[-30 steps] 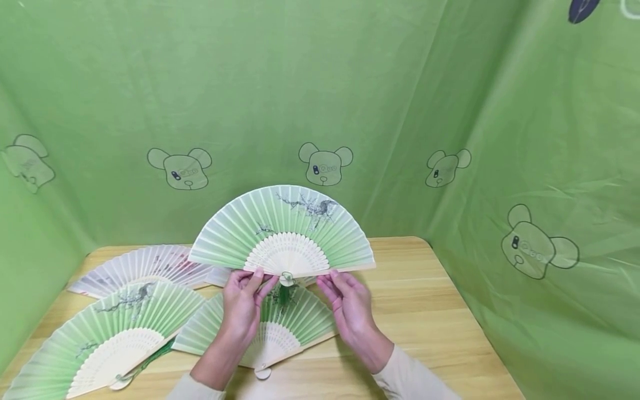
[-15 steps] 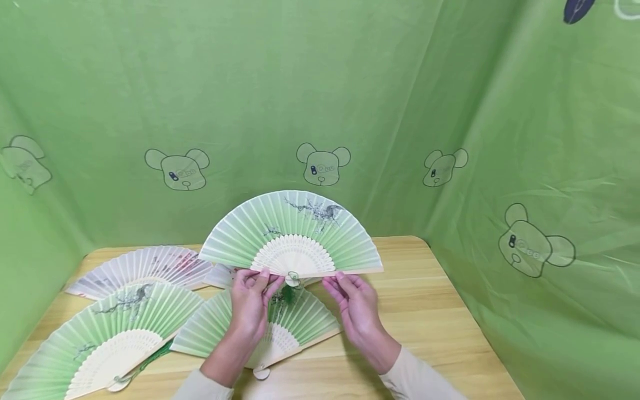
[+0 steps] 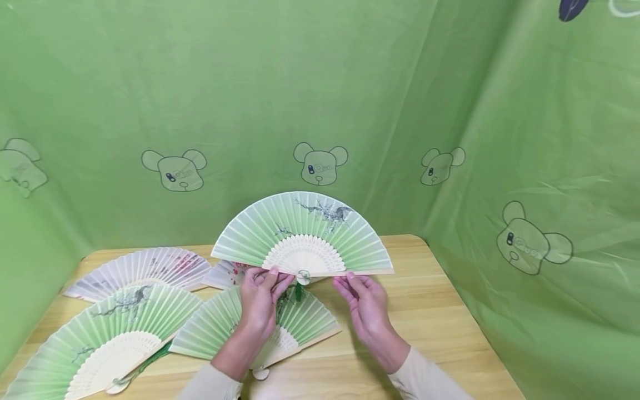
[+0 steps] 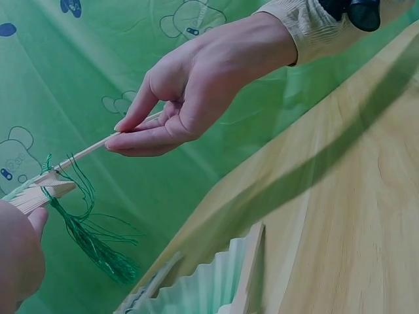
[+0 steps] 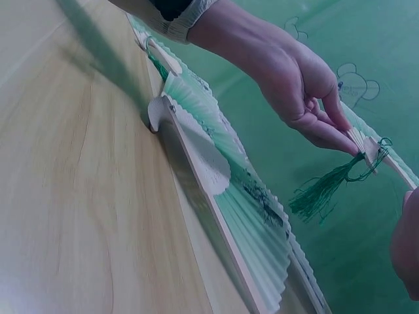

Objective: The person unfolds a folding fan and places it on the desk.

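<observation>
Spread wide above the table, a green-and-white folding fan [image 3: 303,228] with a dark branch print is held up by both hands. My left hand [image 3: 260,300] pinches its lower edge just left of the pivot. On the other side my right hand [image 3: 367,305] pinches the right end stick between thumb and fingers. A green tassel [image 4: 98,252] hangs from the pivot in the left wrist view. Below the hands lies another spread green fan [image 3: 320,316], partly hidden by my left hand and forearm.
A further spread green fan [image 3: 55,350] lies at the front left of the wooden table [image 3: 430,322]. Behind it are a spread pale fan [image 3: 120,272] with red blossoms and a similar one [image 3: 220,276], mostly covered. Green cloth [image 3: 250,83] with bear heads encloses the table.
Both hands have carried the raised fan to the right and slightly down, still spread. The fans on the table lie as before; the view has shifted slightly.
</observation>
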A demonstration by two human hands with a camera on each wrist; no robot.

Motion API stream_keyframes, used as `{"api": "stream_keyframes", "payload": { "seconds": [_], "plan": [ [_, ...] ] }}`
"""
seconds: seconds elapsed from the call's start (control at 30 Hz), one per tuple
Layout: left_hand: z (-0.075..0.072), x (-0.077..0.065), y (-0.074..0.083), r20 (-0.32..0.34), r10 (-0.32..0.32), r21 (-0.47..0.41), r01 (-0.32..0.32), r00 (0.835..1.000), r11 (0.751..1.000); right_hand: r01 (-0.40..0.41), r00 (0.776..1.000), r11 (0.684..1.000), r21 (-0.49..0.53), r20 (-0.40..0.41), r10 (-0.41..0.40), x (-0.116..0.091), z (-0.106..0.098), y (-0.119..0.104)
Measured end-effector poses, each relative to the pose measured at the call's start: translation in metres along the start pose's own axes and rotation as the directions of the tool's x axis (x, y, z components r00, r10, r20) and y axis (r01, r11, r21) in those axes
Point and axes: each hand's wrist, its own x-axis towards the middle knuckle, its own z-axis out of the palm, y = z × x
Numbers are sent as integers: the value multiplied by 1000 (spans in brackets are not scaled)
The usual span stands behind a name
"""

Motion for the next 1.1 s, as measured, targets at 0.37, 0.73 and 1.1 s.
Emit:
{"api": "stream_keyframes", "payload": {
  "seconds": [0.37,0.73,1.1],
  "plan": [
    [16,1,-16,26,-44,43,43,999,998,-4,999,1000,-14,-39,3,4,-25,-9],
    [38,1,-37,50,-108,116,102,993,988,-8,997,999,-40,-74,5,8,-53,-27],
    [57,6,-62,46,-143,134,136,989,982,-39,991,998,-58,-127,31,11,-81,-38]
  ]
}}
